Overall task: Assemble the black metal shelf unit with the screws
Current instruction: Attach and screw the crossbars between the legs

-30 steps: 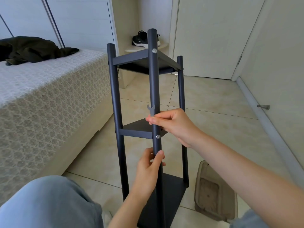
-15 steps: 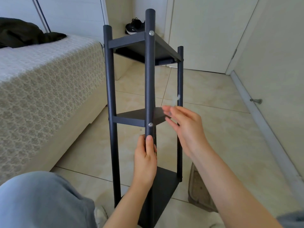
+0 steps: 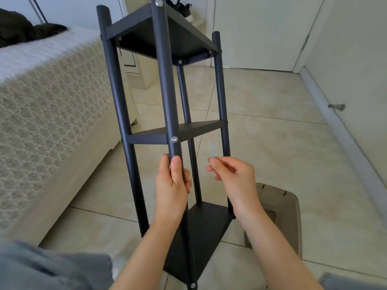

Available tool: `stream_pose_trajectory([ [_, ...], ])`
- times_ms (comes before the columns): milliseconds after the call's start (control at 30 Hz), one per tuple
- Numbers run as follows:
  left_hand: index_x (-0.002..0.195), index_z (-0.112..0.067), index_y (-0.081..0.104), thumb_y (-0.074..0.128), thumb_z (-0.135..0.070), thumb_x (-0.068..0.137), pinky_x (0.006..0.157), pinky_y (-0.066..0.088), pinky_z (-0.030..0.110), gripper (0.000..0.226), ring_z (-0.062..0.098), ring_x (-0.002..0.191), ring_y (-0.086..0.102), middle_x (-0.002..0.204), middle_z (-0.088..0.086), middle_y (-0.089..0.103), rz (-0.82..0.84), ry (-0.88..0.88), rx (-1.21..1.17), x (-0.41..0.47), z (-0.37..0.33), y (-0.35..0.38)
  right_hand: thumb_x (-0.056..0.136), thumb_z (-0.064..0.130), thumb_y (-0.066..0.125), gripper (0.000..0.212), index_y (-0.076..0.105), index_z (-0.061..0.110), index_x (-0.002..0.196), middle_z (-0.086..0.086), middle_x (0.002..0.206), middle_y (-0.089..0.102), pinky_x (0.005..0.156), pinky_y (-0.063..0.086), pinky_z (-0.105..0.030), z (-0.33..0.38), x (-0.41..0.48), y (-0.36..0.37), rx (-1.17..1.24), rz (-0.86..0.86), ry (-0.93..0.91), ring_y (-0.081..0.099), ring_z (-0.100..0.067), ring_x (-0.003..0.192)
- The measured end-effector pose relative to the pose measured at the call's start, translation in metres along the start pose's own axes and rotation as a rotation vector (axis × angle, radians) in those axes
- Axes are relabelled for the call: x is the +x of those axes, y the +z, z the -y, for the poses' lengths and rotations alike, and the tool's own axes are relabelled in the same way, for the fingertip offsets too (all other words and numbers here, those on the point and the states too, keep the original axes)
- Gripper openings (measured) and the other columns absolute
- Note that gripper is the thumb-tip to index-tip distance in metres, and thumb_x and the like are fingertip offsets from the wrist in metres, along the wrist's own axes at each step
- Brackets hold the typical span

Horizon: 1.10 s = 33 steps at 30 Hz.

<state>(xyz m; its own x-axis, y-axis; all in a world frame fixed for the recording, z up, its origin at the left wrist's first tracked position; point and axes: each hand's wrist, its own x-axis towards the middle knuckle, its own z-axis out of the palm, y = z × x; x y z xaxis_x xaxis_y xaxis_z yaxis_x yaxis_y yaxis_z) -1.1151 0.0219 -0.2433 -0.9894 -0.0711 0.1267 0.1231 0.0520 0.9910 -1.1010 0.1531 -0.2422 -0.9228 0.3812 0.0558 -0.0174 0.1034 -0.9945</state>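
Note:
The black metal shelf unit [image 3: 165,80] stands upright on the tiled floor, with three square shelves between round posts. Silver screws show on the near post at the top [image 3: 159,2], at the middle shelf [image 3: 174,139] and at the bottom [image 3: 193,285]. My left hand [image 3: 172,185] grips the near post just below the middle shelf. My right hand [image 3: 232,176] is to the right of that post and pinches a small flat silver wrench [image 3: 213,150], which points up and looks blurred.
A bed with a patterned cover [image 3: 48,105] runs along the left, dark clothing [image 3: 25,30] on it. A grey-brown plastic box [image 3: 278,218] lies on the floor at the right. A door stop [image 3: 336,106] sticks out of the right wall. Shoes [image 3: 180,7] sit behind the unit.
My right hand has pulled the wrench away from the near post, to the right and down. The view has dipped and come closer to the unit. My left hand stays on the post.

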Motion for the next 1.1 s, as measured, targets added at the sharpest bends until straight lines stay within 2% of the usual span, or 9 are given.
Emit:
stream_pose_trajectory([
  [233,0.098,-0.013,0.051,0.036,-0.035,0.106,0.049,0.045,0.018,0.028,0.014,0.053,0.049,0.068,0.005,0.051,0.016,0.024,0.069,0.011,0.001,-0.007,0.095,0.019,0.063,0.012,0.073,0.013,0.094,0.005,0.070,0.070,0.069,0.053,-0.013,-0.011,0.004,0.018,-0.054,0.072,0.034,0.065,-0.003,0.070],
  [433,0.101,-0.015,0.055,0.037,-0.045,0.103,0.050,0.045,0.020,0.035,0.012,0.052,0.049,0.062,-0.003,0.052,0.059,0.036,0.106,0.022,-0.002,-0.009,0.093,0.023,0.065,0.014,0.074,0.012,0.096,0.010,0.070,0.064,0.069,0.052,-0.015,-0.014,0.007,0.029,-0.088,0.085,0.015,0.062,-0.001,0.069],
  [533,0.096,-0.017,0.057,0.039,-0.051,0.097,0.046,0.041,0.018,0.039,0.010,0.050,0.045,0.062,0.000,0.050,0.000,0.040,0.081,0.023,-0.001,-0.005,0.093,0.024,0.065,0.014,0.074,0.013,0.096,0.009,0.072,0.065,0.072,0.055,-0.019,-0.013,0.011,0.031,-0.099,0.070,0.013,0.062,-0.003,0.071],
  [633,0.088,-0.018,0.057,0.040,-0.042,0.104,0.044,0.038,0.020,0.034,0.012,0.049,0.044,0.063,0.007,0.049,-0.087,0.029,0.101,0.023,0.004,-0.003,0.093,0.023,0.065,0.013,0.075,0.015,0.097,0.008,0.075,0.067,0.076,0.057,-0.024,-0.015,0.013,0.032,-0.126,0.084,0.024,0.063,-0.005,0.074],
  [800,0.083,-0.018,0.057,0.040,-0.042,0.104,0.043,0.038,0.020,0.035,0.012,0.046,0.044,0.058,0.002,0.049,-0.134,0.040,0.133,0.024,0.007,-0.006,0.093,0.023,0.066,0.014,0.076,0.014,0.096,0.007,0.073,0.067,0.077,0.057,-0.028,-0.017,0.013,0.034,-0.137,0.108,0.054,0.063,-0.006,0.074],
  [900,0.081,-0.017,0.056,0.041,-0.039,0.106,0.042,0.036,0.021,0.037,0.014,0.044,0.042,0.054,-0.001,0.048,-0.154,0.041,0.134,0.022,0.008,-0.007,0.093,0.022,0.066,0.013,0.076,0.014,0.093,0.005,0.073,0.067,0.075,0.056,-0.027,-0.013,0.015,0.036,-0.125,0.123,0.049,0.063,-0.008,0.074],
  [967,0.081,-0.017,0.058,0.042,-0.040,0.106,0.042,0.036,0.022,0.037,0.013,0.044,0.043,0.053,-0.003,0.048,-0.151,0.040,0.132,0.021,0.007,-0.009,0.093,0.022,0.066,0.013,0.076,0.013,0.093,0.006,0.074,0.067,0.072,0.053,-0.021,-0.009,0.016,0.039,-0.121,0.151,0.032,0.062,-0.006,0.072],
  [1033,0.082,-0.021,0.059,0.043,-0.043,0.104,0.042,0.037,0.023,0.036,0.014,0.045,0.044,0.054,-0.002,0.050,-0.130,0.051,0.140,0.020,0.005,-0.010,0.092,0.022,0.067,0.012,0.076,0.014,0.093,0.010,0.074,0.066,0.070,0.049,-0.013,-0.006,0.017,0.041,-0.135,0.186,0.013,0.061,-0.002,0.073],
  [1100,0.078,-0.027,0.059,0.044,-0.043,0.105,0.043,0.039,0.025,0.034,0.015,0.047,0.044,0.056,0.000,0.051,-0.111,0.063,0.153,0.018,0.003,-0.012,0.092,0.023,0.067,0.011,0.076,0.015,0.093,0.010,0.077,0.069,0.072,0.051,-0.015,-0.004,0.017,0.044,-0.145,0.198,0.001,0.063,-0.004,0.077],
])
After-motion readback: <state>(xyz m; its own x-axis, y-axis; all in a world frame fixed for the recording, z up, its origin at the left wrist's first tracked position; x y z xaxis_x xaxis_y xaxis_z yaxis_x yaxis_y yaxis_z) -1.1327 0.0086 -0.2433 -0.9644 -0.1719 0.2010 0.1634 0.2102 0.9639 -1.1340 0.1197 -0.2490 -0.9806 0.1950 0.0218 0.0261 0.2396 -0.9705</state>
